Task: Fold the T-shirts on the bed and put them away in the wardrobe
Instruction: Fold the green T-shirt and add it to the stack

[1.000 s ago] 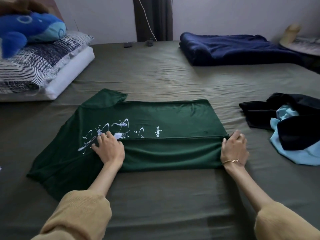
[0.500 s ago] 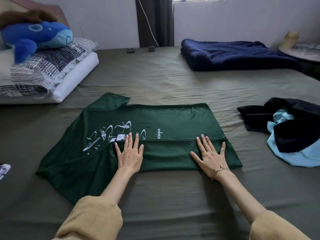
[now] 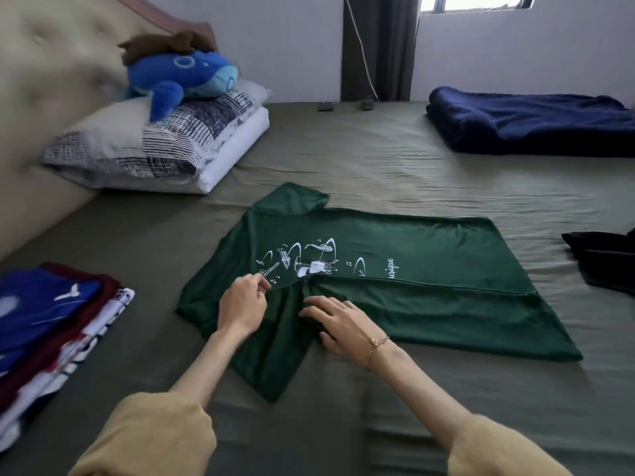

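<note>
On the bed point(image 3: 412, 173), the left hand point(image 3: 242, 309) pinches the green T-shirt point(image 3: 429, 255) near its collar; the right hand point(image 3: 343, 326) rests on the fold, fingers extended.

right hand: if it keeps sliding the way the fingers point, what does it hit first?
Probably the left hand. The right hand lies on the green T-shirt, fingers aimed left across the near sleeve; the left hand pinches the cloth there. Only shirt fabric lies between them.
</note>
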{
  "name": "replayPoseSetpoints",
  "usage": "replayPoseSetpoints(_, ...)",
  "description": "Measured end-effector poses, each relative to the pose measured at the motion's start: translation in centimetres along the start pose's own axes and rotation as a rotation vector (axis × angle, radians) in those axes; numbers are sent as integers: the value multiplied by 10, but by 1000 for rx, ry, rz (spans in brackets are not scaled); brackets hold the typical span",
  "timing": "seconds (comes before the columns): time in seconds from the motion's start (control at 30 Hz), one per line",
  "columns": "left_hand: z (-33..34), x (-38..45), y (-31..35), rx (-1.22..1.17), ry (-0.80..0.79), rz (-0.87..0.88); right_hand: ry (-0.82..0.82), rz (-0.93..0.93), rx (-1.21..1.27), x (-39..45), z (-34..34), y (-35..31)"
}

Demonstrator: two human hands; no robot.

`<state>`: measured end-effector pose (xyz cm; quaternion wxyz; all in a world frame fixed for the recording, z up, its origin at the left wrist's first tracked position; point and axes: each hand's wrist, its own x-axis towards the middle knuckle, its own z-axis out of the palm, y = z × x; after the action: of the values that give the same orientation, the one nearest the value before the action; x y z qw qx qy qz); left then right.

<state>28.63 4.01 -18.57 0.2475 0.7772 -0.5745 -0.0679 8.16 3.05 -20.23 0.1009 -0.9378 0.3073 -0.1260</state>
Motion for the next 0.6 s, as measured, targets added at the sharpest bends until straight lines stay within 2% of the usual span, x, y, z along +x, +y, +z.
replayPoseSetpoints(0.1, -12, -3, -38, -12, -11, -24, -52, -147, 19, 20, 12, -20)
replayPoseSetpoints(0.23, -27, -5, -79, -52, 27, -13, -43, -255, -81, 36, 23, -29)
replayPoseSetpoints(0.33, -30, -6, -101, -293, 57, -61, 59, -294, -93, 47, 30, -21)
replayPoseSetpoints(0.47, -25, 0, -114, -615, 65, -175, 236, -91, -6, 77, 18, -23)
replayPoseSetpoints(0.6, -24, 3, -121, -800, 77, -212, 173, 195, 71, 137, 5, -19)
